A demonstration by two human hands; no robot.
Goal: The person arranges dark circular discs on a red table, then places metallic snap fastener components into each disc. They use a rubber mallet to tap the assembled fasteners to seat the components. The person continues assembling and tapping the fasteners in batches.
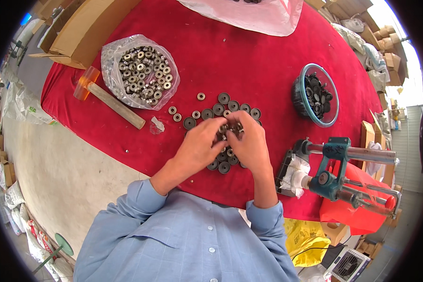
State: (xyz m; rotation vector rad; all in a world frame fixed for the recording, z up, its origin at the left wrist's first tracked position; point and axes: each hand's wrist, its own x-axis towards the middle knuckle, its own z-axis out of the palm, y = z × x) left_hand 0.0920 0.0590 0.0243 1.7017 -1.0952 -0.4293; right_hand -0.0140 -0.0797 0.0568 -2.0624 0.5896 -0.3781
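Over the middle of the red-covered table, my left hand [201, 144] and my right hand [250, 146] meet with curled fingers. Between them is a bunch of small metal bearings [228, 131], partly hidden by the fingers and slightly blurred. Both hands appear closed on these bearings. Beneath and around them lies a cluster of dark round wheels [223, 98], some with a bearing set on top. A few loose bearings [172, 110] rest to the left of the cluster, and another sits just beyond it.
A clear plastic bag [109, 70] full of bearings stands far left, beside a mallet [117, 105] and a cardboard box [87, 35]. To the right are a glass bowl [298, 96] of black caps and a green hand press [325, 178]. A white sack [272, 21] lies at the back.
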